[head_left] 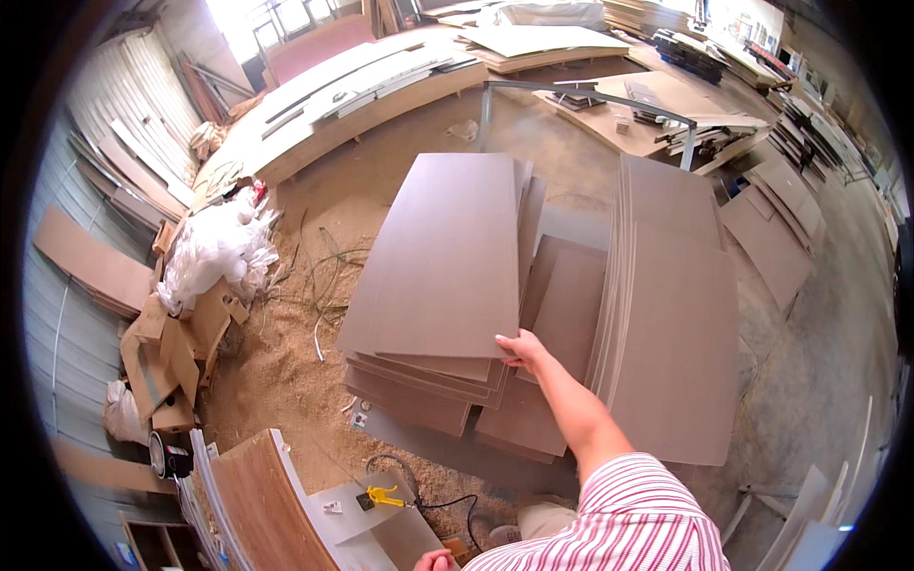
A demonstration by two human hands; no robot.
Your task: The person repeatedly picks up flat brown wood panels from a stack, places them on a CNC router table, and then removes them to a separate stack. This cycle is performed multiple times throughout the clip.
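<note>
right hand: gripping near corner of top brown panel | left hand: partly cut off, grip unclear

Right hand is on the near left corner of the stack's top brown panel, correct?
No, the corner is wrong: in the head view, the right hand is on the near right corner of the stack's top brown panel.

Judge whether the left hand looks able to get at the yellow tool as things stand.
Probably yes: the left hand shows near the yellow tool, which lies uncovered, and nothing visible blocks the way. The single view leaves the exact gap uncertain.
</note>
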